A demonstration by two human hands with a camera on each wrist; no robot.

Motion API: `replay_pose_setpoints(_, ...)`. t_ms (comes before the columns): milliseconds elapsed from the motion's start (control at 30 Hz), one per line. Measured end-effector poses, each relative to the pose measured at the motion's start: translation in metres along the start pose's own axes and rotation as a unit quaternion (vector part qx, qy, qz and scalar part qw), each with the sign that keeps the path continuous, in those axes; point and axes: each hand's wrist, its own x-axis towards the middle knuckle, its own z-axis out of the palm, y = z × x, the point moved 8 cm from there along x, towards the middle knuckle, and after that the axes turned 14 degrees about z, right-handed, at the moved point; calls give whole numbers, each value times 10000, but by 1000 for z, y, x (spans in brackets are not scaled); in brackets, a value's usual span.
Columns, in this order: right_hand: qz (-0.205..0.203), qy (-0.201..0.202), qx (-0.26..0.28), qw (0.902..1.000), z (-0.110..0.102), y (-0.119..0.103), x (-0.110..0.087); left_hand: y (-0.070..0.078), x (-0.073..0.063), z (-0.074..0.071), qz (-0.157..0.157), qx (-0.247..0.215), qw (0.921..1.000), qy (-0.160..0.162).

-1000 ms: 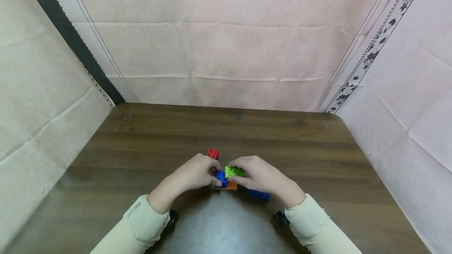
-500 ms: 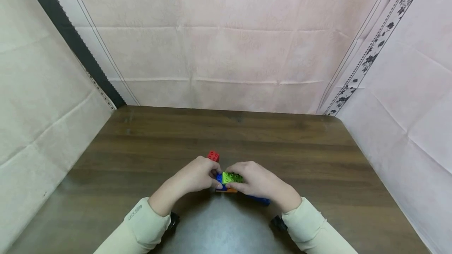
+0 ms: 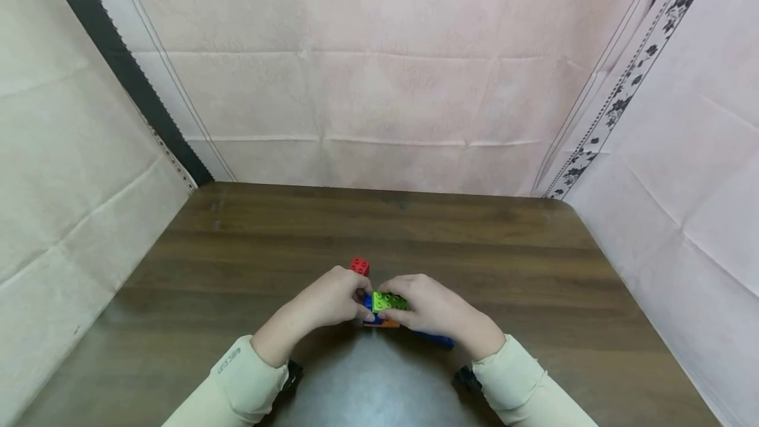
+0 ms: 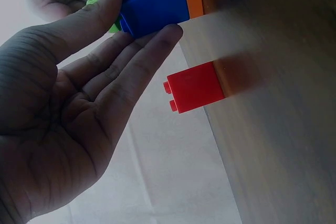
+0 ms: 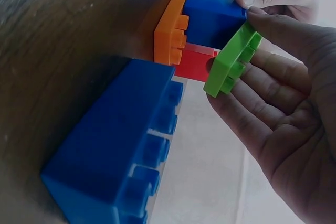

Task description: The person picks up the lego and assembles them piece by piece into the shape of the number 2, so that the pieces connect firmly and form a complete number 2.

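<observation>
My left hand holds a tall blue toy brick between thumb and fingers. That brick stands on one end of a flat orange brick, whose other studs show bare in the right wrist view. A flat light-green brick is pinched by my right hand, thumb on one long side and fingertips on the other. One end of the green brick lies at the blue brick's studded top; the rest juts out over the orange studs, looking tilted in the right wrist view. Whether the green brick is pressed on cannot be told.
A red brick stands upright on the wooden table, just beyond my left hand. Beside my right wrist lies a long blue brick, studs up. Pale cloth walls enclose the table at the back and sides.
My right hand has moved slightly left and lowered the green brick onto the blue brick's top. The left hand has kept its hold. The view has tipped up a little.
</observation>
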Motion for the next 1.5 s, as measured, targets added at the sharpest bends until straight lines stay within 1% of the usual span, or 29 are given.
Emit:
replay_pose_setpoints(300,102,-36,12,9999,3,-1,-1,3,-2,2,26,42,10000,-28)
replay_pose_setpoints(533,32,81,-108,9999,3,-1,1,5,0,0,79,195,9997,-100)
replay_pose_setpoints(600,1,105,-151,9998,2,-2,1,4,0,1,50,196,9997,-160)
replay_pose_setpoints(733,-37,104,-181,9998,1,-4,0,4,-1,1,73,245,9994,-224)
replay_pose_setpoints(933,6,133,-200,9997,1,-4,1,4,0,0,108,345,9992,-177)
replay_pose_setpoints(1200,101,197,-304,9993,1,-2,4,1,2,0,6,289,9995,-153)
replay_pose_setpoints(1500,265,51,-111,9996,2,0,6,-4,0,2,-20,84,9996,-272)
